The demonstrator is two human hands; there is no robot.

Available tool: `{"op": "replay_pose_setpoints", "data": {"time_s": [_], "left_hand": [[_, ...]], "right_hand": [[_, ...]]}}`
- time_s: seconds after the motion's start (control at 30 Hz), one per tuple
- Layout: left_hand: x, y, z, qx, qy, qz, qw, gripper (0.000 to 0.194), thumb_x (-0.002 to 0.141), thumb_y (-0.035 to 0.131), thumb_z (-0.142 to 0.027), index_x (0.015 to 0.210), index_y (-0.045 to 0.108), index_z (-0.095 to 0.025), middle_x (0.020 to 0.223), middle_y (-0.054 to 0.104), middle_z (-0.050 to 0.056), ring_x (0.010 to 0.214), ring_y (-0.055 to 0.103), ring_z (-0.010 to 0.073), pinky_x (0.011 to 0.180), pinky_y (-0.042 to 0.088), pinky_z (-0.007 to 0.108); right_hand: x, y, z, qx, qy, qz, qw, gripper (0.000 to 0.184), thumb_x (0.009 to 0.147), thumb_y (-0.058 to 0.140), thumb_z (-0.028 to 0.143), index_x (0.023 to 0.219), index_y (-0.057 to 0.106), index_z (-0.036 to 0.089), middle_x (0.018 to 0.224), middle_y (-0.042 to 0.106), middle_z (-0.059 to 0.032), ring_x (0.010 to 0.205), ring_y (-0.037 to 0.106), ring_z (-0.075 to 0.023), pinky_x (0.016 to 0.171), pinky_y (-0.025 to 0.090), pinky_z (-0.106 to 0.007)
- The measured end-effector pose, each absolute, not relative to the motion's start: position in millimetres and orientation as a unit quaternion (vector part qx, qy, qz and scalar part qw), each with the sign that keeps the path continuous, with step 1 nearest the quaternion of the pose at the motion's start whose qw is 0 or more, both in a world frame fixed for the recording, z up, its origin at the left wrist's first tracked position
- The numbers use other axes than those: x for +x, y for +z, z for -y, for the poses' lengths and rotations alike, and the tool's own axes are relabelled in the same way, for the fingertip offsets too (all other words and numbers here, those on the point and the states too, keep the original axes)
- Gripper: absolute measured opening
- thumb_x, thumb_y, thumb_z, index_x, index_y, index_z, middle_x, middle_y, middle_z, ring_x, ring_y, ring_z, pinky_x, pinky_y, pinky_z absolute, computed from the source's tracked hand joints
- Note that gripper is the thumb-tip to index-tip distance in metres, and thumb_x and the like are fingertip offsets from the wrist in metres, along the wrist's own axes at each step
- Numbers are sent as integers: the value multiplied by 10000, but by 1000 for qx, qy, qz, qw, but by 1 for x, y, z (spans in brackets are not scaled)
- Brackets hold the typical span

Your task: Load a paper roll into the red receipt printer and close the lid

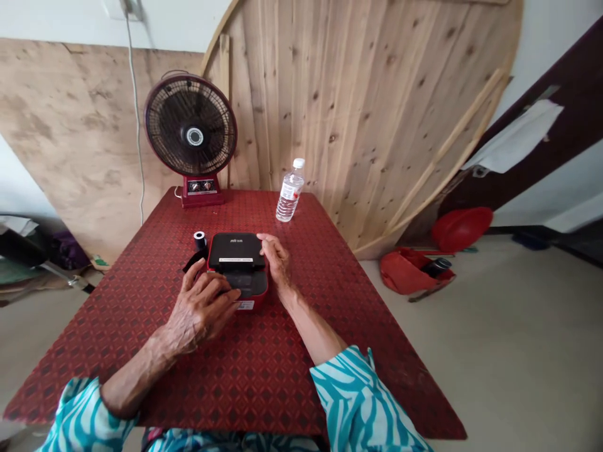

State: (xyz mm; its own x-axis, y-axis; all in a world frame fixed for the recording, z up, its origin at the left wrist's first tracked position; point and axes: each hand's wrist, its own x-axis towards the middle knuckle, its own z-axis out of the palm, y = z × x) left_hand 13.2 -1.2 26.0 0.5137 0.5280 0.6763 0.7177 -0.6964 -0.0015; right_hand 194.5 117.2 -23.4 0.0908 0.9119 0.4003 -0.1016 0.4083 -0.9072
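A small red box with its lid up lies on the red patterned table, a dark tray showing inside. The raised lid is black within and carries a white strip. My right hand is closed at the lid's right edge, fingers at its top corner. Over the box's front left part lies my left hand, its fingers apart and the fingertips at the opening; part of the inside is hidden beneath it. Beside the box stands a spool of black thread. A black strip-like piece lies close to my left fingers.
A maroon electric fan stands at the table's back left. A clear plastic bottle with a white cap is upright near the back edge. Round wooden boards lean behind the table. On the floor at right sits a red bag.
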Motion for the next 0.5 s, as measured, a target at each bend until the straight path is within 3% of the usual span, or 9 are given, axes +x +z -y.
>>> {"op": "replay_pose_setpoints", "data": {"time_s": [0.13,0.3,0.5], "left_hand": [[10,25,2,-860,-333,366,120,196,851,605,-184,1025,681,-230,876,686,24,942,611,197,1103,276,510],[-7,24,-14,-816,-376,429,94,218,909,514,-221,1081,648,-204,974,675,55,957,603,193,1084,292,483],[-22,16,-27,-809,-338,469,111,251,930,457,-229,1071,665,-221,1084,666,74,1035,577,221,1078,269,499]], "right_hand": [[192,-31,-116,-358,414,551,630,163,740,637,364,829,667,231,1131,648,-46,1076,580,-199,931,456,-350],[191,-37,-118,-354,414,556,628,281,746,610,339,1010,649,250,1220,593,-55,1165,542,-211,991,447,-387],[188,-45,-118,-374,399,549,632,353,787,567,370,1121,600,259,1296,538,-59,1229,491,-215,1054,417,-422]]}}
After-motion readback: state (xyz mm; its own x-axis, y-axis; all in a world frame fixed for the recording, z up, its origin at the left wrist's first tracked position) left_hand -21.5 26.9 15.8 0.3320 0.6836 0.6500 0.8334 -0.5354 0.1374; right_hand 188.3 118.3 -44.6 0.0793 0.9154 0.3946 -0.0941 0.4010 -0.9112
